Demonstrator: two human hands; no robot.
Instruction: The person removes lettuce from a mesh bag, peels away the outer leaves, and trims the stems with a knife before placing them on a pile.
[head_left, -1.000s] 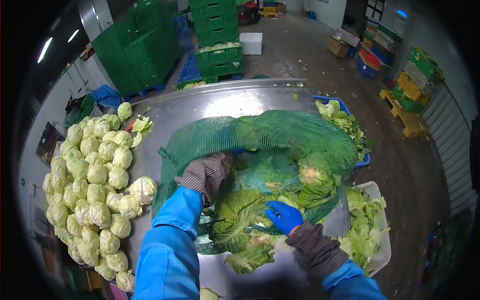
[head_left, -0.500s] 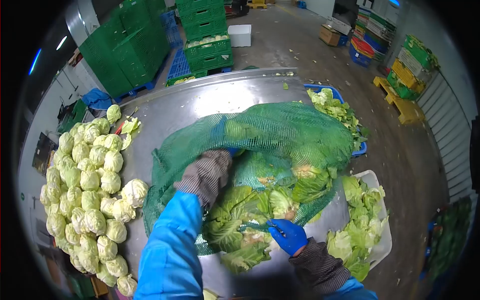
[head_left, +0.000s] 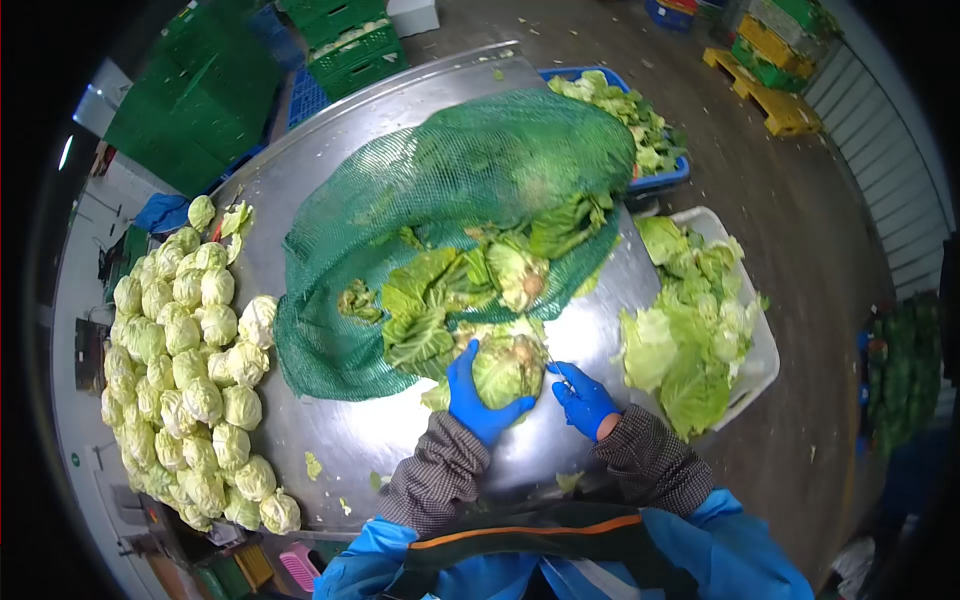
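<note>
Head view: in front of the green mesh sack, blue-gloved left hand grips a leafy green cabbage, right hand a thin blade; seemingly trimmed pale heads lie left, leafy ones on it.

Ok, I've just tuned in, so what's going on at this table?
A person in blue gloves is working on a leafy cabbage at the metal table. The left hand cups it, while the right hand is beside it, pinching what looks like a thin tool. More leafy heads lie at the green net behind it. Paler heads are piled on the left; loose leaves fill a white tub on the right.
</note>
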